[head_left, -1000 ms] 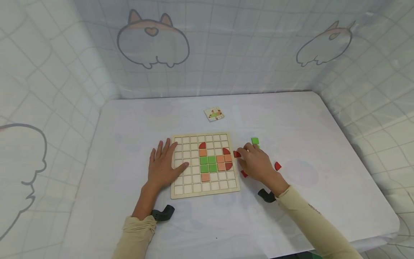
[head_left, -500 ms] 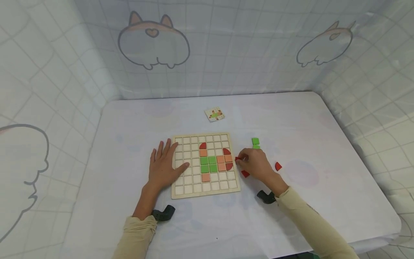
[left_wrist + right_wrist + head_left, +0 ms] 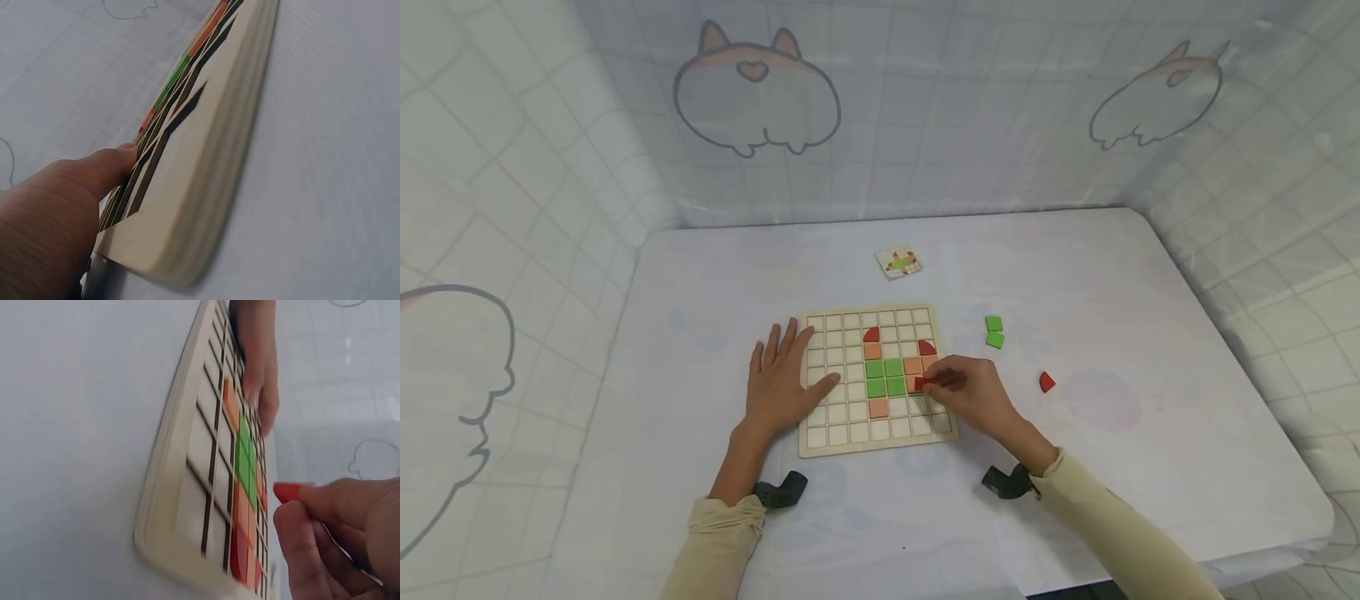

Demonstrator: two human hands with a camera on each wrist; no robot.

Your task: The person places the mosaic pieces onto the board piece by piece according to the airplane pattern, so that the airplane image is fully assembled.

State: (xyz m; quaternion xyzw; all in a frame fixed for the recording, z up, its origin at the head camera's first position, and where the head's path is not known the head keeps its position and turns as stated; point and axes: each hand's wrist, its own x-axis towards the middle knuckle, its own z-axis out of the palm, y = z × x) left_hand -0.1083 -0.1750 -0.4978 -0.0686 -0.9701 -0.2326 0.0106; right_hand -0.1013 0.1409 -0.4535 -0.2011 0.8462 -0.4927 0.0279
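Note:
A wooden grid board (image 3: pixel 838 437) lies on the white table, carrying green square tiles (image 3: pixel 884 377), orange square tiles (image 3: pixel 878 407) and red quarter-round tiles (image 3: pixel 871 334). My left hand (image 3: pixel 778 392) rests spread on the board's left edge, its thumb (image 3: pixel 106 167) over the cells. Between thumb and forefinger, my right hand (image 3: pixel 976 394) pinches a red quarter-round tile (image 3: pixel 287 491), held above the orange tiles at the board's right side. That hand covers part of the board's right edge and the tiles there.
Two green square tiles (image 3: pixel 994 332) lie right of the board, with a loose red quarter-round tile (image 3: pixel 1047 382) farther right. A small pattern card (image 3: pixel 898 262) lies behind the board. Dark wrist devices (image 3: pixel 781 490) sit at both wrists. Patterned curtains (image 3: pixel 925 117) surround the table.
My right hand has moved left from beside the board to over it, now with a red tile pinched. The red tiles formerly near its fingers no longer show on the table. The left hand stays put.

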